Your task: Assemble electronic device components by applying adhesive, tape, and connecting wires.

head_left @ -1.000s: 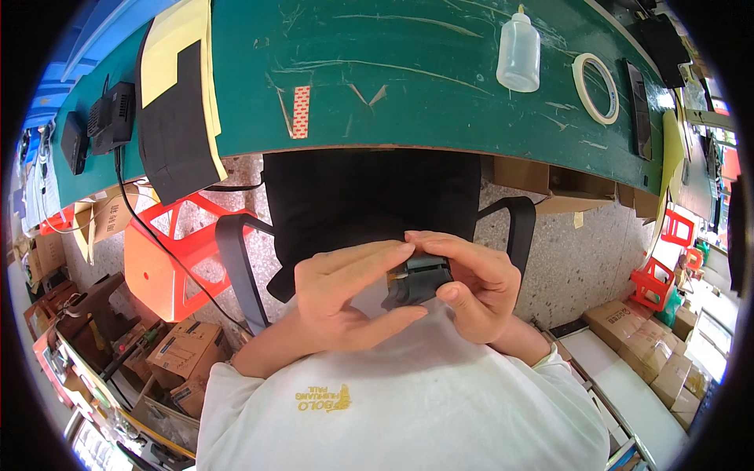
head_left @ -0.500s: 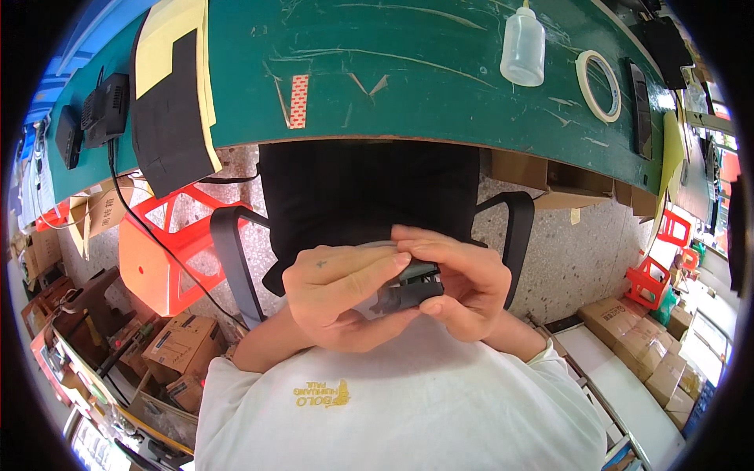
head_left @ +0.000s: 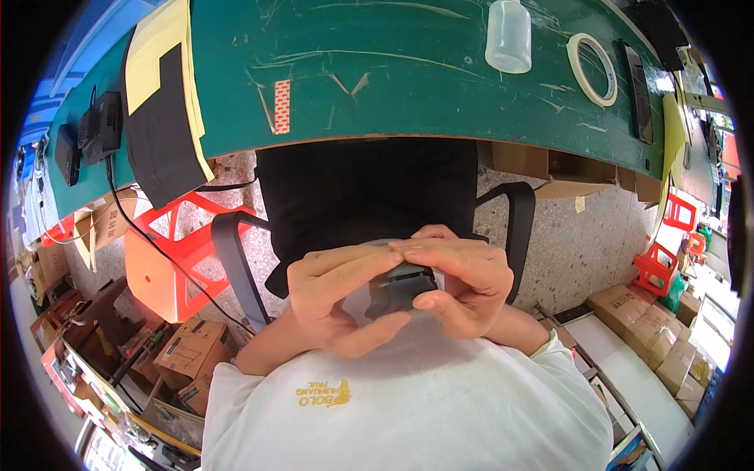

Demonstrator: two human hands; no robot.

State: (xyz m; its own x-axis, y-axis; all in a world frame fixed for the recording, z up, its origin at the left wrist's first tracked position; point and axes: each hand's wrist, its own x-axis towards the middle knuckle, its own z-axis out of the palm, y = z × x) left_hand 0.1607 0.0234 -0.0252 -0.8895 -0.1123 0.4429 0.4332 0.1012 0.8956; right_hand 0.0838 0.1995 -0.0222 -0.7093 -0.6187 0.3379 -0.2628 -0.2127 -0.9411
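Note:
Close in front of my chest, both hands hold a small dark grey object (head_left: 400,294) with a black slot or gap along its upper part. Its kind I cannot make out, since fingers cover most of it. My left hand (head_left: 336,294) wraps its left side, fingers over the top and thumb below. On the other side my right hand (head_left: 465,282) curls round it, fingertips on the upper edge and thumb pressed on the lower right corner. The fingertips of both hands meet at the top.
A green table (head_left: 377,94) spans the far side, bearing a translucent bottle (head_left: 509,38), a tape roll (head_left: 572,67), a black-and-yellow sheet (head_left: 161,118) and a black device (head_left: 102,125). Black chair armrests (head_left: 520,235) flank me. A red stool (head_left: 157,271) stands left; cartons (head_left: 640,322) lie right.
The dark object has tilted in my hands, so more of its grey face shows. My right thumb has shifted slightly left, and the whole view has moved a little.

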